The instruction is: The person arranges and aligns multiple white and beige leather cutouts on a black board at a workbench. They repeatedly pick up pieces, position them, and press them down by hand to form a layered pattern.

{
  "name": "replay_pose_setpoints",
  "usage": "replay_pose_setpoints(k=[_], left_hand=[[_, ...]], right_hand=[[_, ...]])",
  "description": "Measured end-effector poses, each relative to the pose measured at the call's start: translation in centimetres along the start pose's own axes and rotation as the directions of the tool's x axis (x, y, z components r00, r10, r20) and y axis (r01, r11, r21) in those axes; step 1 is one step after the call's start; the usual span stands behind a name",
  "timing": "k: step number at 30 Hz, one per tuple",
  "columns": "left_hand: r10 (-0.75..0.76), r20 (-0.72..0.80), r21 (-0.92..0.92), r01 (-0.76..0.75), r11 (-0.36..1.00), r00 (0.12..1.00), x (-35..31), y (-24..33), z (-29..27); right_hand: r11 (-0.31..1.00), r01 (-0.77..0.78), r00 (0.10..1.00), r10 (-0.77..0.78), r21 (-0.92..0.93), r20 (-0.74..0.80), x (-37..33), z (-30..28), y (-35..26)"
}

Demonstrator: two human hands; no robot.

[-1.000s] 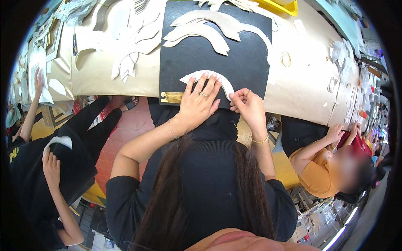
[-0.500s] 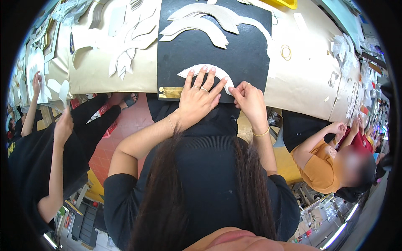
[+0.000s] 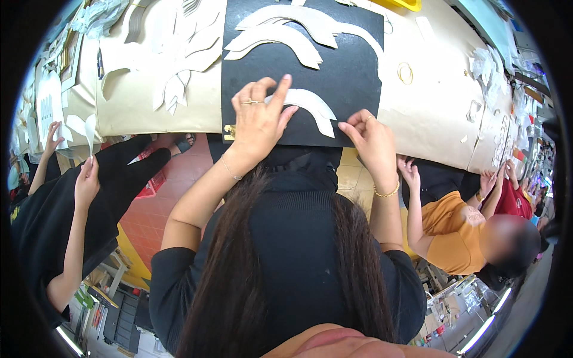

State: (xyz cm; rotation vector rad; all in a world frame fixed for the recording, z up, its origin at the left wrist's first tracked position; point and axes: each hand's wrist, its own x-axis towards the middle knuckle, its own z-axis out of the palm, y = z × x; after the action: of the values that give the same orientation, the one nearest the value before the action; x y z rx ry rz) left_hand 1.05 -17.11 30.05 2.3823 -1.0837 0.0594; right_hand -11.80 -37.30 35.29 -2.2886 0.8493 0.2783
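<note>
A white curved strip (image 3: 313,106) lies on the black board (image 3: 358,83) close to its front edge. Two layers appear stacked in it, their right ends fanned slightly apart. My left hand (image 3: 258,116) is over the strip's left end and hides it. Its index finger points away from me and the thumb is spread from it, so that hand is open. Just right of the strip, apart from it, is my right hand (image 3: 371,138). There the thumb and curled fingers come together in a pinch; whether anything small is between them is hidden.
More curved white pieces (image 3: 274,40) lie in piles farther back on the board. White cut pieces (image 3: 173,89) sit on the tan table covering (image 3: 131,119) at left. A yellow ring (image 3: 405,73) lies right of the board. Co-workers (image 3: 450,230) are at both sides.
My left hand has lifted its flat fingers off the strip and shifted left. My right hand has let go of the strip's right end and moved right. The strip's layers now look offset.
</note>
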Motion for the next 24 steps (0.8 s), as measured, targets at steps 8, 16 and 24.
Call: replay_pose_setpoints(k=[8,16,24], left_hand=[[-0.149,0.130,-0.138,0.167,0.976,0.980,-0.3,-1.6,-0.7],[-0.211,0.123,-0.133,0.227,0.965,0.970,-0.1,-1.5,-1.2],[-0.253,0.263,-0.134,0.295,0.946,0.931,0.7,-1.6,-1.9]], right_hand=[[0.811,0.572,0.791,-0.585,-0.121,-0.180,4.7,4.2,-4.0],[0.905,0.272,0.956,-0.213,0.328,-0.204,5.9,1.1,-1.8],[0.840,0.224,0.956,-0.091,0.493,-0.280,5.2,0.4,0.4]])
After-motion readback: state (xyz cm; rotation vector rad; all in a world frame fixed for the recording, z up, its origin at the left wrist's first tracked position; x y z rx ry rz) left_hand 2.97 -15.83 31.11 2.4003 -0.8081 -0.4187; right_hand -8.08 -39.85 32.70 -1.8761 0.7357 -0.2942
